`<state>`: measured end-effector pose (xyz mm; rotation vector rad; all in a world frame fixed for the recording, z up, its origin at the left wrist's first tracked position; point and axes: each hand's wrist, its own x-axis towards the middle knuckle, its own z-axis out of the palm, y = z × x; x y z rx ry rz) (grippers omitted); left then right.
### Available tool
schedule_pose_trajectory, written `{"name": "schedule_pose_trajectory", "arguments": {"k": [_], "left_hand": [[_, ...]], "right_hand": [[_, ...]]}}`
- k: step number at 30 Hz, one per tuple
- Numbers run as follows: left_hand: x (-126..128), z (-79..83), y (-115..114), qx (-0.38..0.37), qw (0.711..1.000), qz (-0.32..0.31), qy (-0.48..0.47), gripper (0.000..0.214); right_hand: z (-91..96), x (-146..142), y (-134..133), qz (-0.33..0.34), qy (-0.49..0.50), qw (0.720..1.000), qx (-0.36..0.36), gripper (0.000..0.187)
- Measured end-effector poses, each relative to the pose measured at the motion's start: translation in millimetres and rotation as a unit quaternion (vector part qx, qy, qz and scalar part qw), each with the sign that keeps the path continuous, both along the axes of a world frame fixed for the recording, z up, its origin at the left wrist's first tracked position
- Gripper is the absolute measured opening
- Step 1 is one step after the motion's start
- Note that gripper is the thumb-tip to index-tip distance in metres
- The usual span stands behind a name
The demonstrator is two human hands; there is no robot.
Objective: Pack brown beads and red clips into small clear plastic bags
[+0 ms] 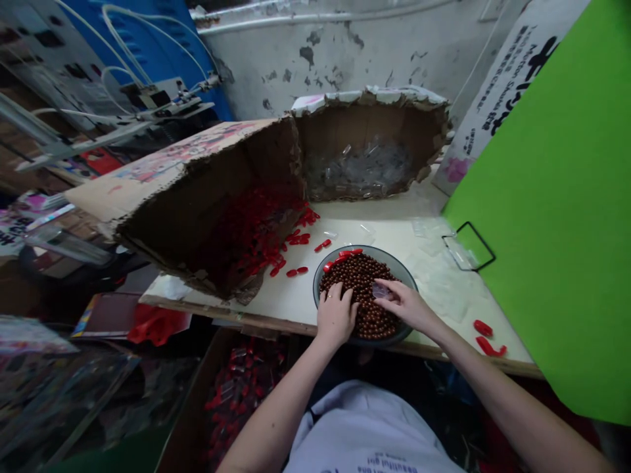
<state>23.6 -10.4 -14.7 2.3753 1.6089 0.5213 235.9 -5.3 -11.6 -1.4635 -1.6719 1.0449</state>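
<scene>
A grey bowl (319, 272) full of small brown beads (362, 276) sits at the near edge of the work table (394, 230). My left hand (336, 315) rests on the beads at the bowl's near left, its fingers curled down into them. My right hand (404, 303) lies over the beads on the right and pinches a small clear plastic piece (380, 290) between thumb and fingers. A few red caps (340, 256) lie on the beads at the bowl's far rim.
A torn cardboard box (207, 217) on its side spills red caps (276, 230) across the table. A second box (369, 141) behind holds clear plastic pieces. A green board (557, 197) stands at right, with loose red caps (488, 338) near it. A box of red-capped pieces (241, 387) sits under the table.
</scene>
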Motion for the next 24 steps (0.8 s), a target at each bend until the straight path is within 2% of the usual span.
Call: {"name": "schedule_pose_trajectory", "arguments": {"k": [2,7,12,17,21,24], "left_hand": [[-1,1.3,-1,0.002,1.000,-0.001,-0.004,0.035],[-3,0.5,-1,0.010,1.000,0.010,-0.020,0.032],[-2,-2.7,-1,0.020,0.999,0.019,-0.038,0.030],[-3,-2.2,-2,0.014,0.998,0.024,-0.059,0.033],[-3,-2.5,-2,0.013,0.997,0.022,-0.069,0.035],[-2,-3.9,-2,0.015,0.997,0.021,-0.073,0.035]], "right_hand": [[-1.9,3,5,0.014,-0.040,0.999,0.022,0.044],[-12.0,8,17,0.055,-0.031,0.998,0.031,0.033],[-17.7,3,24,0.048,-0.060,0.996,0.051,0.016],[-7.4,5,33,0.030,-0.116,0.989,0.084,0.031],[3.8,10,49,0.060,-0.190,0.973,0.114,0.015],[2.8,0,56,0.100,-0.225,0.962,0.120,0.019]]}}
